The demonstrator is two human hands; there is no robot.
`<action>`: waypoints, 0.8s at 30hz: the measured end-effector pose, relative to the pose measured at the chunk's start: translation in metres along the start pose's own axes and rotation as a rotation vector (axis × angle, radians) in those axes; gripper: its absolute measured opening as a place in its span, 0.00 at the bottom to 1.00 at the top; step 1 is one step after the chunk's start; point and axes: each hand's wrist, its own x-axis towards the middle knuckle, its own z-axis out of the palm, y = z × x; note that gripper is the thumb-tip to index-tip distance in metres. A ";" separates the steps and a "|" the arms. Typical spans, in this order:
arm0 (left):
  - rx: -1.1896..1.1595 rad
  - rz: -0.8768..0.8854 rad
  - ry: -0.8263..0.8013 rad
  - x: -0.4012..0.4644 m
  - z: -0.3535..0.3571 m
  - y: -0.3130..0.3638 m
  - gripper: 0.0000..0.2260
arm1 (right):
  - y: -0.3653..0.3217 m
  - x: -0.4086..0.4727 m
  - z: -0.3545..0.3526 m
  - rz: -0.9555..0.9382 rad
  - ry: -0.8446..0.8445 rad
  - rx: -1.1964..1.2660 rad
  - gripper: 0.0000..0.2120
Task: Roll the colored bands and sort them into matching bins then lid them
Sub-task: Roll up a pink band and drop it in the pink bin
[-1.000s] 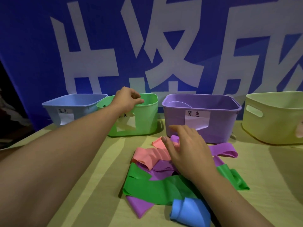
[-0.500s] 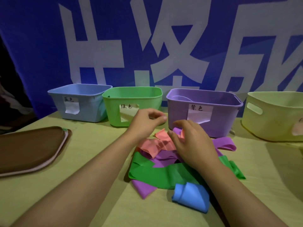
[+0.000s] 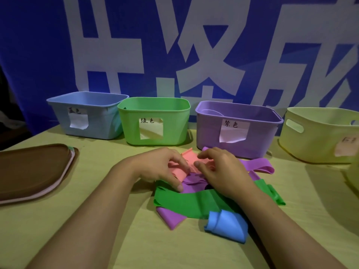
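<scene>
A heap of flat bands lies mid-table: a pink band on top, purple bands under it, a green band in front and a blue band nearest me. My left hand and my right hand both sit on the heap with curled fingers pinching the pink band from either side. Behind stand a blue bin, a green bin, a purple bin and a pale yellow bin, each bearing a paper label.
A brown lid with a pink edge lies at the left of the yellow-green table. A blue banner with large white characters hangs behind the bins. Another pale object shows at the right edge.
My left hand left the green bin's rim and came down to the pink band. My right hand shifted onto the pink band too. The view tilted, bringing the brown lid into sight.
</scene>
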 end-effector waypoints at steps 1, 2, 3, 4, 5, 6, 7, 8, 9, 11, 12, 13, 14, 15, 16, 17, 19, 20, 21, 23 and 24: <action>0.006 0.002 -0.008 0.000 0.000 -0.001 0.20 | -0.001 0.000 -0.001 0.002 -0.001 0.001 0.16; 0.005 -0.001 -0.008 0.000 0.000 -0.002 0.19 | -0.001 -0.001 -0.001 0.003 -0.001 0.005 0.16; 0.006 -0.001 -0.005 0.000 0.000 -0.002 0.17 | -0.001 -0.001 -0.001 0.002 -0.002 0.008 0.16; 0.006 0.003 -0.004 0.000 0.000 -0.002 0.16 | -0.001 -0.001 -0.001 0.001 -0.002 0.011 0.16; 0.002 0.004 -0.002 -0.001 0.000 -0.001 0.14 | -0.001 -0.002 -0.001 0.000 -0.003 0.013 0.16; -0.009 0.006 0.005 -0.001 0.000 -0.001 0.12 | -0.002 -0.002 -0.001 0.000 -0.004 0.015 0.16; -0.029 0.013 0.016 -0.002 -0.001 -0.001 0.10 | -0.002 -0.002 -0.001 -0.001 -0.005 0.015 0.16; -0.053 0.019 0.032 -0.002 -0.001 -0.001 0.08 | -0.002 -0.002 -0.001 -0.002 -0.005 0.017 0.16; -0.073 0.022 0.055 -0.002 -0.001 -0.001 0.06 | -0.002 -0.003 -0.001 -0.004 -0.006 0.021 0.16; -0.079 0.016 0.115 -0.003 -0.001 -0.001 0.03 | -0.003 -0.003 -0.002 -0.003 -0.011 0.032 0.16; -0.092 0.009 0.155 -0.002 -0.001 -0.001 0.02 | -0.004 -0.003 -0.002 -0.001 -0.013 0.037 0.16; -0.132 0.006 0.207 -0.002 -0.001 0.000 0.02 | -0.004 -0.003 -0.002 0.002 -0.014 0.045 0.16; -0.197 0.004 0.268 -0.002 -0.001 0.002 0.02 | -0.004 -0.004 -0.002 0.006 -0.014 0.058 0.17; -0.261 0.010 0.332 -0.003 -0.001 0.005 0.03 | -0.004 -0.004 -0.003 0.012 -0.010 0.075 0.17; -0.303 0.030 0.402 -0.003 -0.002 0.008 0.03 | -0.004 -0.004 -0.003 0.017 -0.001 0.096 0.17; -0.333 0.059 0.466 -0.003 -0.003 0.011 0.04 | -0.005 -0.004 -0.005 0.022 0.010 0.122 0.18; -0.425 0.115 0.549 -0.003 -0.006 0.020 0.04 | -0.006 -0.003 -0.006 0.026 0.036 0.192 0.21; -0.484 0.133 0.583 -0.003 -0.007 0.026 0.04 | -0.007 -0.003 -0.006 0.027 0.048 0.237 0.22; -0.541 0.148 0.619 -0.002 -0.008 0.033 0.04 | -0.008 -0.002 -0.005 0.032 0.059 0.288 0.24; -0.636 0.174 0.696 0.001 -0.013 0.047 0.03 | -0.010 0.000 -0.003 0.044 0.071 0.401 0.24; -0.669 0.188 0.718 0.003 -0.016 0.056 0.03 | -0.011 0.001 -0.003 0.050 0.071 0.452 0.24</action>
